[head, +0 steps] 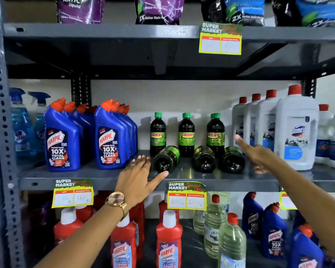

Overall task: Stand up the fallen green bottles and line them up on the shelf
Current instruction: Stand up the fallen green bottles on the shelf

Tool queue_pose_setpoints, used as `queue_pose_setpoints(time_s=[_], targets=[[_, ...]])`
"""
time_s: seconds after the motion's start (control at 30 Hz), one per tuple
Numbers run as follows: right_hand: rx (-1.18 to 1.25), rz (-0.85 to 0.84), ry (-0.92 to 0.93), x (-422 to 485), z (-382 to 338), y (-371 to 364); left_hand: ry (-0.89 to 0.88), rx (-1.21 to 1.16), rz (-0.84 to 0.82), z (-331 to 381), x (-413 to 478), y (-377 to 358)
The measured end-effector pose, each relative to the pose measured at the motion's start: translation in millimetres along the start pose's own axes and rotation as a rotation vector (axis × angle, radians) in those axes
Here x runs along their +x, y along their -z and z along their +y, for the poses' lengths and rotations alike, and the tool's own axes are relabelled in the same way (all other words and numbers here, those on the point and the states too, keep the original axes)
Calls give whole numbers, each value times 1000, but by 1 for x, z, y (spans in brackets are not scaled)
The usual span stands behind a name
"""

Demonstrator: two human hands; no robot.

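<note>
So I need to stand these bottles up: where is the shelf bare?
Bare shelf runs along the front edge before the fallen bottles, and between the Harpic and the upright bottles. Crowded on the right, by the white jugs.

A shop: price tags on stocked metal shelf.

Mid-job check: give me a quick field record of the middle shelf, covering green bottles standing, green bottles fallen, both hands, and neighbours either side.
standing green bottles: three in a back row, left, middle, right, a fourth cap just behind the right one
fallen green bottles: three on their sides in front, bases toward camera, left, middle, right
left hand: open, beside the left fallen bottle, not gripping
right hand: open, index finger extended, holding nothing
left neighbours: blue Harpic bottles
right neighbours: white Domex bottles
</note>
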State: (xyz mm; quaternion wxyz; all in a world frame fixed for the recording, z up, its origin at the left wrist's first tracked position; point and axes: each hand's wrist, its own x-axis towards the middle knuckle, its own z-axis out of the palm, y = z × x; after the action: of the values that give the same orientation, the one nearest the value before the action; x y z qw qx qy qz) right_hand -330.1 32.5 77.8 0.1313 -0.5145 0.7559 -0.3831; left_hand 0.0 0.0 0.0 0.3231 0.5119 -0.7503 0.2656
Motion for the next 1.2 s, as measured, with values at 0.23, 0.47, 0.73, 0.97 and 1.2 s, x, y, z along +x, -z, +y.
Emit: queue_pose_setpoints(time_s=[0.23, 0.47, 0.73, 0.97, 1.2], targets=[[27, -230, -165, 68, 0, -19, 1, 112, 123, 1, -8, -6], [379, -91, -137, 55, 16, -28, 30, 38, 187, 1, -7, -15], [416, 240, 28, 53, 19, -30, 36, 32, 192, 0, -6, -17], [150, 394, 130, 58, 11, -38, 34, 37, 221, 1, -6, -17], [269, 273, 28, 61, 1, -44, 36, 33, 219, 0, -7, -19]])
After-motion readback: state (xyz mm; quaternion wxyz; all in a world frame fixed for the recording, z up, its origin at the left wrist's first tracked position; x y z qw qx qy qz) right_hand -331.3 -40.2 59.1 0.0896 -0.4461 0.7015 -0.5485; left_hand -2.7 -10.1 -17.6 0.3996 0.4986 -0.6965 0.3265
